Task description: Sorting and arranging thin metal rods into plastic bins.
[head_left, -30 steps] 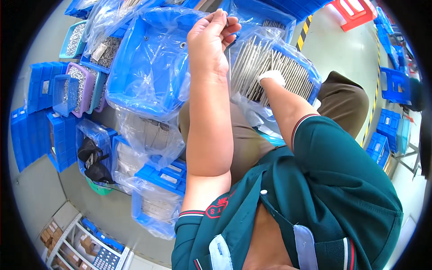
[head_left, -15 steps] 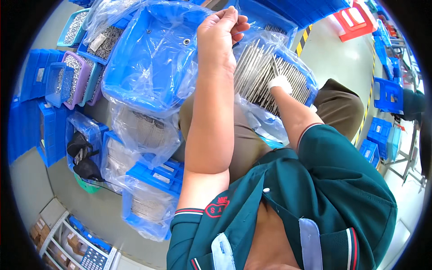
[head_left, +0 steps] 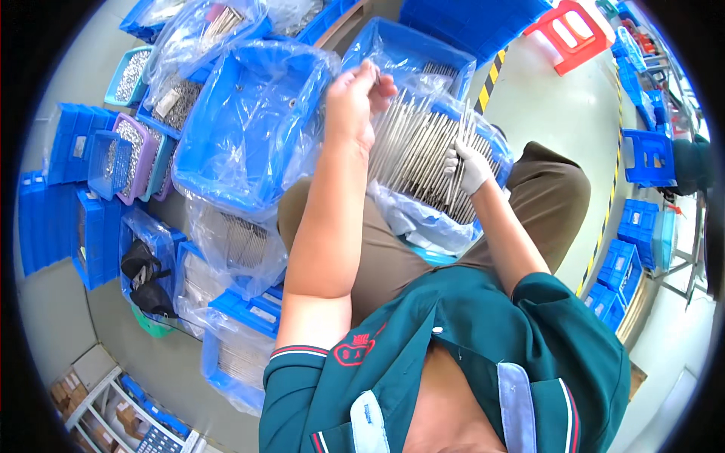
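My left hand is bare and raised above the gap between two blue bins, fingers curled in a pinch. What they hold, if anything, is too small to make out. My right hand wears a white glove and is closed round a few slender metal rods, their ends sticking up past the fingers. Below it, many similar metal rods lie side by side in a plastic-lined blue crate in front of my knees. Left of that stands a large blue bin lined with clear plastic, with a few small rings inside.
Baskets of small metal parts stand at the left. Bagged crates of rods sit beside my left leg. A blue bin stands beyond the rod crate. A red stool is at the far right, near a striped floor line.
The view has shifted, so the bins sit lower in the picture. My right hand has turned, and the rods in it show longer above the fingers. The left hand stays pinched.
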A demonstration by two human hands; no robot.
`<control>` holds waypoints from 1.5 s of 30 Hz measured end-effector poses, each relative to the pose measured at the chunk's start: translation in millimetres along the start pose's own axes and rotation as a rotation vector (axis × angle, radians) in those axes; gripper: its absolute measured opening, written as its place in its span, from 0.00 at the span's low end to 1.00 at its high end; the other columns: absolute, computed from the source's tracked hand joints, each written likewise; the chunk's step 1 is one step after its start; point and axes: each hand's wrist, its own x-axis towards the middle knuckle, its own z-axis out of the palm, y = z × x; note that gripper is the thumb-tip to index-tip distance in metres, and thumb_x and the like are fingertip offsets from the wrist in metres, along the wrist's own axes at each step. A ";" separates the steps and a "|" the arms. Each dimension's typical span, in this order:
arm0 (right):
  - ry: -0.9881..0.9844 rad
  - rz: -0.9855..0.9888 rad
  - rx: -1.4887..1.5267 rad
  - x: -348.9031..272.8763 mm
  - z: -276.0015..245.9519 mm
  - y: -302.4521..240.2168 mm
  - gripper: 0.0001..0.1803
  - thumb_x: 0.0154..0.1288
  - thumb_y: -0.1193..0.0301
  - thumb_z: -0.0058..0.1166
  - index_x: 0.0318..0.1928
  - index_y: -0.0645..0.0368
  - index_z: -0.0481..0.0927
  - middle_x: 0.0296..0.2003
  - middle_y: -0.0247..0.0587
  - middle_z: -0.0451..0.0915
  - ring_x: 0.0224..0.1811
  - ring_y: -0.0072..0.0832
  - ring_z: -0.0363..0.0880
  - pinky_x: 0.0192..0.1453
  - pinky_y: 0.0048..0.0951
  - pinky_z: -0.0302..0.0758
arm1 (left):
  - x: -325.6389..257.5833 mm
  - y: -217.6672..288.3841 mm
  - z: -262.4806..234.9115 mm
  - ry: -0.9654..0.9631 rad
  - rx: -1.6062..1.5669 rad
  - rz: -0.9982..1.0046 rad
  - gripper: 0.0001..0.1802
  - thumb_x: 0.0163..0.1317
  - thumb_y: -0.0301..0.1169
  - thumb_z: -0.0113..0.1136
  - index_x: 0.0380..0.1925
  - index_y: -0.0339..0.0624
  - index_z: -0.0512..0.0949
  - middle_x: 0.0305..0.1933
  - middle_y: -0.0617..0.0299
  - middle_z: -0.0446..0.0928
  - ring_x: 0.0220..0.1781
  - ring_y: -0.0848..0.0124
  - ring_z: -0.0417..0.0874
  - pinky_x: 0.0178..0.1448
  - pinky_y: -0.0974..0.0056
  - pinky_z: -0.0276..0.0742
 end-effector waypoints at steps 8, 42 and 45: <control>-0.305 -0.592 0.115 -58.1 110.7 -66.2 0.09 0.68 0.62 0.49 0.39 0.53 0.70 0.28 0.33 0.71 0.27 0.25 0.68 0.33 0.29 0.68 | -21.4 -84.0 35.6 0.021 -0.141 -0.399 0.14 0.67 0.46 0.46 0.31 0.53 0.76 0.31 0.69 0.80 0.35 0.75 0.79 0.37 0.65 0.63; -0.302 -0.155 -0.618 -109.8 83.9 -60.3 0.13 0.68 0.61 0.48 0.39 0.59 0.75 0.16 0.27 0.66 0.13 0.14 0.58 0.16 0.16 0.52 | -30.5 0.4 41.8 -0.355 0.009 -0.148 0.11 0.61 0.36 0.60 0.34 0.40 0.77 0.19 0.71 0.64 0.19 0.82 0.59 0.21 0.76 0.52; -0.321 -0.146 -0.618 -108.6 83.4 -60.2 0.13 0.68 0.61 0.46 0.37 0.58 0.71 0.17 0.29 0.69 0.10 0.13 0.58 0.13 0.16 0.52 | -31.6 -2.5 40.1 -0.360 0.166 -0.021 0.10 0.63 0.36 0.58 0.32 0.41 0.77 0.18 0.71 0.65 0.18 0.83 0.59 0.22 0.77 0.51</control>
